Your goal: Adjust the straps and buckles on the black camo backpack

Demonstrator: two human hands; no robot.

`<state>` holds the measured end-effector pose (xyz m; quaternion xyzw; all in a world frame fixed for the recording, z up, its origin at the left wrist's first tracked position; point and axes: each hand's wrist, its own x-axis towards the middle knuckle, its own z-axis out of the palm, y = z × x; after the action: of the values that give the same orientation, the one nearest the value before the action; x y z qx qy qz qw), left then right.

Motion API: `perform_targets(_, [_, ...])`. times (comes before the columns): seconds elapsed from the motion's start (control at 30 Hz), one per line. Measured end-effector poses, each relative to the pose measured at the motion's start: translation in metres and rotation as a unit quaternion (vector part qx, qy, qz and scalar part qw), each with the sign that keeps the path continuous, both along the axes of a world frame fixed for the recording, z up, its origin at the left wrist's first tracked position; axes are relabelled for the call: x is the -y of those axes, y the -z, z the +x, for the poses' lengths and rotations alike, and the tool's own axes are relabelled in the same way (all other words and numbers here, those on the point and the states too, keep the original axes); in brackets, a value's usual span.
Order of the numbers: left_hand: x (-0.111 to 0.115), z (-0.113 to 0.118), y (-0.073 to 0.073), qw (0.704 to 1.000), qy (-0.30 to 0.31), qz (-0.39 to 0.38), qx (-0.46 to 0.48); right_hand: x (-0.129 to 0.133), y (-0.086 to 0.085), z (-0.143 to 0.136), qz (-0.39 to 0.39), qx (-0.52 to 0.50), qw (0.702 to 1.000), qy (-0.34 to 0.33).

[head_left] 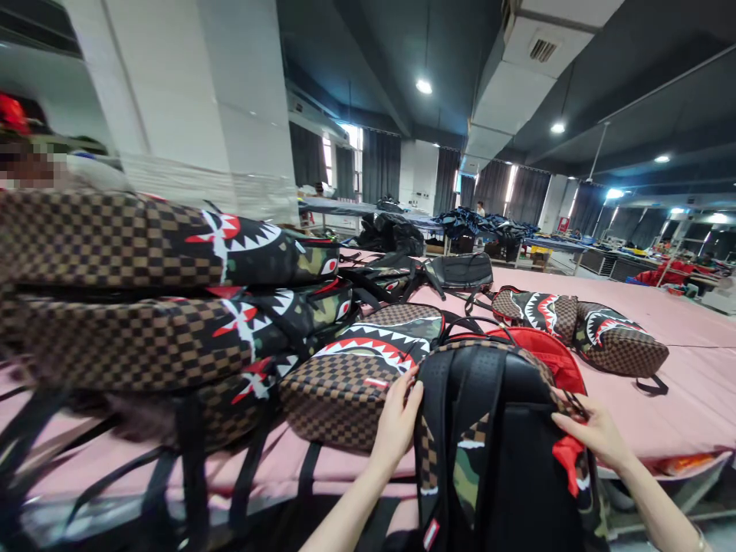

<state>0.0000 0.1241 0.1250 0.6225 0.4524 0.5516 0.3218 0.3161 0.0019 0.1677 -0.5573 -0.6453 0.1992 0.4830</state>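
Brown and black, the backpack [534, 460] is between our left hand [399, 414] and right hand [601, 435], both holding its sides. It might tip if one slips. Left of them, loose straps [192, 460] could snag and drag the stacked bags [138, 337]. The counter [684, 399] edge is near; past our right hand there's room.

At the near edge of the pink tabletop [695, 383], the left hand [398, 418] and right hand [596, 431] hold opposite sides of a black-backed backpack [534, 460], its red lining showing. A shark-mouth backpack [356, 376] lies beside it, next to stacked checkered bags [143, 330]; a black bag [460, 271] lies by the far edge.
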Motion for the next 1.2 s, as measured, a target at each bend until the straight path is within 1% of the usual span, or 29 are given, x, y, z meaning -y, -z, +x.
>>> perform_targets(0.1, [0.011, 0.008, 0.001, 0.999, -0.017, 0.012, 0.03, 0.018, 0.014, 0.032, -0.011, -0.05, 0.998, 0.045])
perform_targets(0.17, [0.013, 0.014, -0.007, 0.998, -0.014, 0.041, 0.04, 0.032, 0.02, 0.045, -0.016, -0.072, 0.995, 0.068])
perform_targets(0.23, [0.013, 0.02, -0.026, 0.996, 0.021, 0.068, 0.049, 0.047, 0.024, 0.05, -0.019, -0.089, 0.992, 0.083])
perform_targets(0.3, [0.011, 0.025, -0.05, 0.993, 0.072, 0.083, 0.041, 0.061, 0.025, 0.047, -0.005, -0.114, 0.988, 0.102])
perform_targets(0.4, [0.006, 0.034, -0.085, 0.988, 0.118, 0.1, -0.028, 0.075, 0.026, 0.036, 0.03, -0.147, 0.982, 0.119])
perform_targets(0.47, [-0.001, 0.038, -0.1, 0.984, 0.132, 0.088, -0.078, 0.08, 0.026, 0.029, 0.043, -0.147, 0.982, 0.11])
perform_targets(0.53, [-0.008, 0.04, -0.108, 0.981, 0.146, 0.065, -0.112, 0.082, 0.025, 0.023, 0.053, -0.142, 0.984, 0.096])
perform_targets(0.63, [-0.016, 0.039, -0.116, 0.971, 0.162, 0.073, -0.161, 0.082, 0.021, 0.016, 0.065, -0.136, 0.985, 0.08])
perform_targets(0.7, [-0.018, 0.037, -0.119, 0.96, 0.169, 0.103, -0.198, 0.081, 0.019, 0.012, 0.068, -0.131, 0.987, 0.069])
perform_targets(0.77, [-0.016, 0.036, -0.121, 0.953, 0.17, 0.131, -0.214, 0.079, 0.016, 0.01, 0.066, -0.127, 0.988, 0.056])
perform_targets(0.87, [-0.01, 0.034, -0.119, 0.961, 0.165, 0.132, -0.179, 0.077, 0.017, 0.012, 0.058, -0.124, 0.989, 0.057])
perform_targets(1.0, [0.006, 0.032, -0.114, 0.968, 0.178, 0.122, -0.131, 0.076, 0.026, 0.027, 0.033, -0.133, 0.986, 0.091])
perform_targets(1.1, [0.018, 0.033, -0.113, 0.965, 0.17, 0.155, -0.123, 0.076, 0.034, 0.038, 0.025, -0.147, 0.983, 0.109])
perform_targets(1.2, [0.027, 0.036, -0.116, 0.962, 0.169, 0.187, -0.107, 0.075, 0.035, 0.042, 0.019, -0.154, 0.982, 0.11])
